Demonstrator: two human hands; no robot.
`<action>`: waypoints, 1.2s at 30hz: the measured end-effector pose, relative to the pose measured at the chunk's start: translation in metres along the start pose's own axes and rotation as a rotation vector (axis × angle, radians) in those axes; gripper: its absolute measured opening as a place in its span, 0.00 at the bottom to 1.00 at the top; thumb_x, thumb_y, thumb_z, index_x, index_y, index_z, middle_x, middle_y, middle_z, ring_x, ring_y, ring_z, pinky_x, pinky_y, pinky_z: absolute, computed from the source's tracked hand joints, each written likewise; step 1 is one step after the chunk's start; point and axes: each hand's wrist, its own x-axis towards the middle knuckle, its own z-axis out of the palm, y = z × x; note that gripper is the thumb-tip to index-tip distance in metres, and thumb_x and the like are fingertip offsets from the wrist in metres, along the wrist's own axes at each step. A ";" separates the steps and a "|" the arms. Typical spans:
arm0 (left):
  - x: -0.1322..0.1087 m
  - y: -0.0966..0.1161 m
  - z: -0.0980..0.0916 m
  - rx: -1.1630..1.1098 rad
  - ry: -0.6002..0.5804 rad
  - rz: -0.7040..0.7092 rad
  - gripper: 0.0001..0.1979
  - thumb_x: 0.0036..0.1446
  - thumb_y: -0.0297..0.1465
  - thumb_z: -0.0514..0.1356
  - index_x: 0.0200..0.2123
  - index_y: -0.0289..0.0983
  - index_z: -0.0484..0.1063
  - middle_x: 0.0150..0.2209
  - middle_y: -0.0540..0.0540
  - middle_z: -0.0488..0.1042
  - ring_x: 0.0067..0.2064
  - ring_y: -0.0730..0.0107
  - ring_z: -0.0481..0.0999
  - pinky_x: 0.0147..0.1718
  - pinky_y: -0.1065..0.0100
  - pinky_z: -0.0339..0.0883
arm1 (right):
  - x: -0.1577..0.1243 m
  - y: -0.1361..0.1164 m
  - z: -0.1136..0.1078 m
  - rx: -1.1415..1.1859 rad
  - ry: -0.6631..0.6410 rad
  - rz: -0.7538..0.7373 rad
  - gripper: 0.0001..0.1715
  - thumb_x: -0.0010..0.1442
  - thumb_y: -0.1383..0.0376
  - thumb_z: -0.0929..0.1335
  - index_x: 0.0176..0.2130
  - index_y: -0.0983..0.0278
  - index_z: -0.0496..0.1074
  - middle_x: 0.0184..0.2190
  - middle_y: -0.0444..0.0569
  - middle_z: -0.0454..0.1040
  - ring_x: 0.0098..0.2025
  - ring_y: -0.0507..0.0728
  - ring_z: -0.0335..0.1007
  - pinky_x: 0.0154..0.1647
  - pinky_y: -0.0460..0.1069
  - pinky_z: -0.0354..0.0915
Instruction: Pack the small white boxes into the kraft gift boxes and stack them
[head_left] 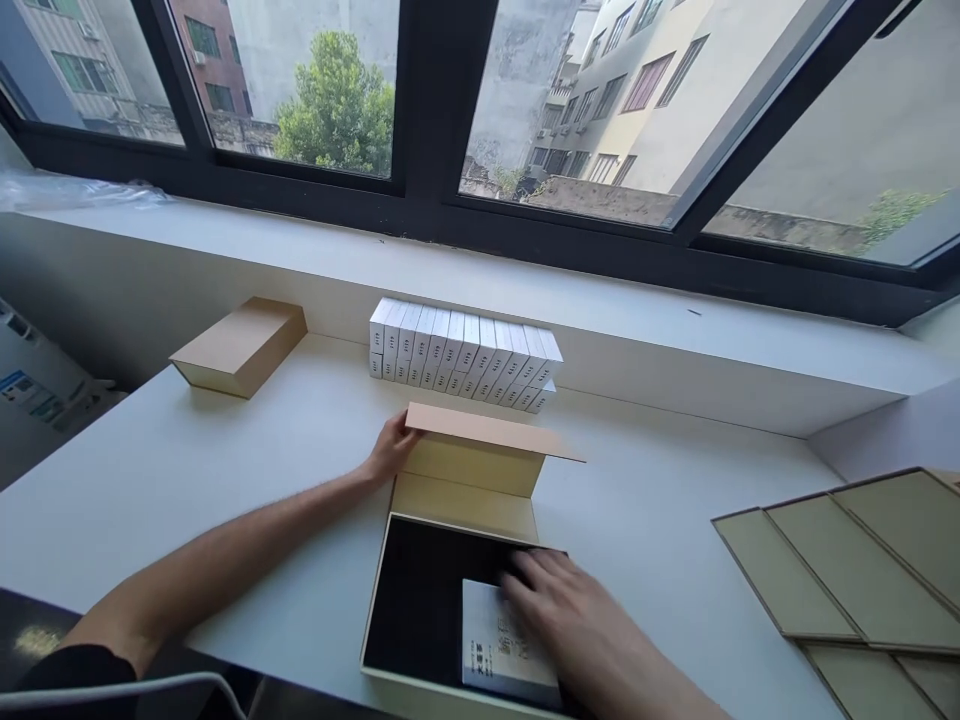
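Note:
An open hinged gift box (431, 650) with a black inside lies near the table's front edge. My left hand (391, 448) is closed around the left edge of its raised tan lid (487, 428). A small white box (501, 645) with dark printed characters lies in the right part of the black inside. Over its upper right side is my right hand (551, 595), fingers bent and blurred by motion. Whether those fingers grip the white box cannot be made out.
Several small white boxes (461, 355) stand in a stacked row by the sill wall. A closed tan box (240, 345) sits at the table's far left. Several flat, pale green-grey boxes or panels (847, 560) overlap at the right. A white cable (172, 682) crosses the lower left.

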 end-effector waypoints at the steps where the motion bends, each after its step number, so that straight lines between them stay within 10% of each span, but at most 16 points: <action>1: -0.001 0.000 0.000 0.005 0.001 0.003 0.24 0.51 0.51 0.65 0.36 0.34 0.76 0.36 0.40 0.81 0.38 0.58 0.79 0.35 0.65 0.72 | 0.004 -0.008 0.005 0.016 0.027 -0.062 0.16 0.61 0.71 0.66 0.47 0.63 0.77 0.47 0.58 0.78 0.51 0.64 0.73 0.54 0.57 0.66; 6: -0.002 0.001 0.001 0.046 -0.002 -0.007 0.23 0.51 0.51 0.65 0.35 0.34 0.76 0.35 0.41 0.81 0.39 0.58 0.79 0.35 0.65 0.72 | 0.020 -0.034 0.001 0.178 0.006 -0.260 0.14 0.67 0.56 0.66 0.43 0.60 0.77 0.41 0.51 0.79 0.46 0.59 0.74 0.51 0.53 0.68; 9: -0.003 0.002 0.001 0.041 -0.010 -0.031 0.25 0.50 0.53 0.65 0.35 0.35 0.75 0.35 0.41 0.81 0.40 0.57 0.79 0.36 0.64 0.72 | 0.020 -0.002 -0.018 0.285 0.229 -0.332 0.13 0.69 0.58 0.64 0.45 0.61 0.76 0.36 0.50 0.79 0.40 0.57 0.75 0.45 0.52 0.70; 11: -0.003 0.003 0.000 0.033 -0.019 -0.042 0.26 0.49 0.54 0.65 0.35 0.35 0.75 0.36 0.40 0.81 0.40 0.56 0.79 0.37 0.64 0.72 | 0.026 0.046 -0.032 0.410 0.581 -0.174 0.17 0.71 0.59 0.60 0.42 0.61 0.76 0.33 0.50 0.79 0.37 0.57 0.75 0.43 0.53 0.71; 13: -0.004 0.005 0.001 0.038 -0.032 -0.047 0.27 0.49 0.54 0.64 0.36 0.35 0.75 0.36 0.40 0.81 0.41 0.56 0.79 0.38 0.63 0.72 | 0.041 0.105 -0.038 0.505 0.917 0.297 0.24 0.71 0.52 0.58 0.37 0.62 0.75 0.29 0.50 0.77 0.32 0.57 0.73 0.38 0.53 0.71; 15: -0.005 0.006 0.002 0.045 -0.035 -0.045 0.27 0.50 0.54 0.64 0.37 0.35 0.75 0.37 0.40 0.81 0.41 0.55 0.79 0.38 0.63 0.72 | 0.064 0.159 -0.034 0.533 0.932 0.573 0.27 0.66 0.44 0.62 0.42 0.63 0.75 0.33 0.52 0.78 0.34 0.59 0.74 0.37 0.54 0.71; 19: -0.005 0.005 0.004 0.040 -0.025 -0.035 0.26 0.50 0.54 0.63 0.35 0.35 0.74 0.36 0.39 0.81 0.42 0.54 0.79 0.38 0.62 0.73 | 0.106 0.216 -0.003 0.550 0.829 0.631 0.38 0.54 0.41 0.69 0.53 0.64 0.73 0.44 0.58 0.79 0.40 0.63 0.77 0.40 0.56 0.71; 27: -0.004 0.008 0.003 0.065 -0.057 -0.044 0.25 0.53 0.53 0.62 0.37 0.34 0.75 0.36 0.40 0.81 0.40 0.56 0.79 0.36 0.64 0.72 | 0.109 0.238 0.033 0.648 0.836 0.745 0.43 0.52 0.47 0.69 0.63 0.58 0.65 0.40 0.52 0.79 0.40 0.65 0.75 0.45 0.60 0.69; 36: -0.003 -0.005 0.005 0.037 -0.020 -0.009 0.27 0.53 0.54 0.62 0.38 0.34 0.77 0.35 0.40 0.81 0.39 0.56 0.79 0.35 0.64 0.73 | 0.016 0.202 -0.013 0.944 0.981 0.686 0.39 0.49 0.44 0.74 0.53 0.60 0.68 0.42 0.51 0.77 0.37 0.58 0.73 0.29 0.50 0.72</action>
